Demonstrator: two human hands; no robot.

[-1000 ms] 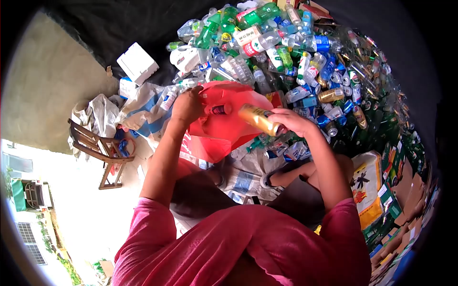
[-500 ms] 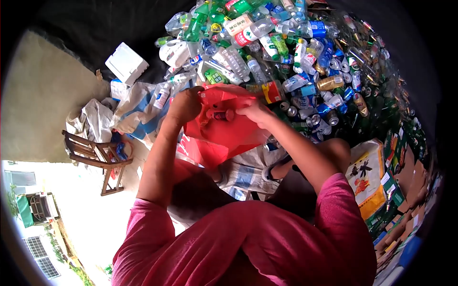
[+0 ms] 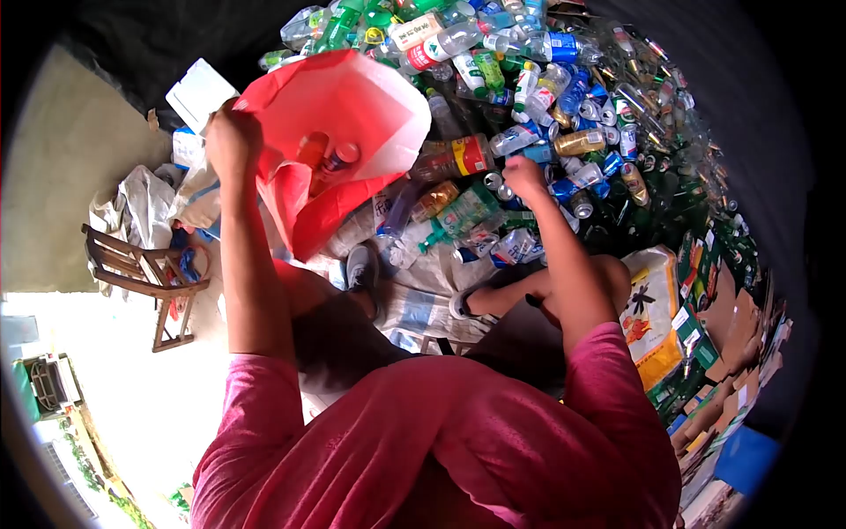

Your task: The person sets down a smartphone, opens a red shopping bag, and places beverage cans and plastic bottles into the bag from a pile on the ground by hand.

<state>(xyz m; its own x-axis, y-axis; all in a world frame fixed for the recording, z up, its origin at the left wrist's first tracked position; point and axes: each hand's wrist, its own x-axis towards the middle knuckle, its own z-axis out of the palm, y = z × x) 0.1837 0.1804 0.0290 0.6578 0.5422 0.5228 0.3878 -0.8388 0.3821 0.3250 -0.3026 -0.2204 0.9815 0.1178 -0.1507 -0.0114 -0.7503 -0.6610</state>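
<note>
My left hand [image 3: 233, 141] is closed on the rim of a red plastic bag [image 3: 291, 106], which hangs wide open to the left of the bottle heap. Inside the bag lie a red can [image 3: 344, 155] and a reddish bottle-like thing [image 3: 313, 148], seen partly through its folds. Over the heap's near side, my right hand [image 3: 526, 176] has its fingers curled together beside some drink cans [image 3: 493, 182]; what they hold, if anything, is hidden. Left of that hand lies a large bottle with a red and yellow label [image 3: 454, 157], and below it a green bottle [image 3: 467, 212].
A heap of plastic bottles and cans [image 3: 582, 141] spreads ahead and to the right. A wooden chair [image 3: 145, 264] stands at left, below a white foam box [image 3: 201, 93]. At right are a white and yellow sack [image 3: 652, 309] and stacked cardboard [image 3: 731, 326].
My right hand has let go of the bag and moved right to the cans. My left hand has drawn the bag up and left, and its mouth has spread wide.
</note>
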